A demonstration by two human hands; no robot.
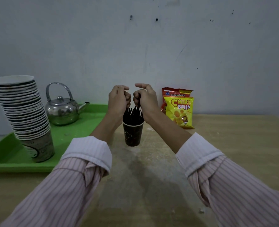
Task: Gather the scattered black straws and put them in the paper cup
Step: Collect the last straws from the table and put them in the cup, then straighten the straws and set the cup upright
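Your striped sleeves reach toward the paper cup, where the black straws stand upright. Just above it, your right hand curls round one straw. Your left hand is curled too, but I cannot tell whether it holds anything.

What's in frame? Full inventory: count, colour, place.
black straws: one bunch, black, standing in the paper cup
paper cup: 1, dark, pale rim, table centre
cup stack: 1 leaning stack, white-grey, on the tray
tray: 1, green, table left
kettle: 1, silver, on the tray, behind the stack
yellow snack bag: 1, right of the cup
red snack bag: 1, behind the yellow one
table: 1, light wood
wall: grey, behind
left hand: fingers curled, above the straws, grip unclear
right hand: grips a straw top
sleeves: 2, pink-striped
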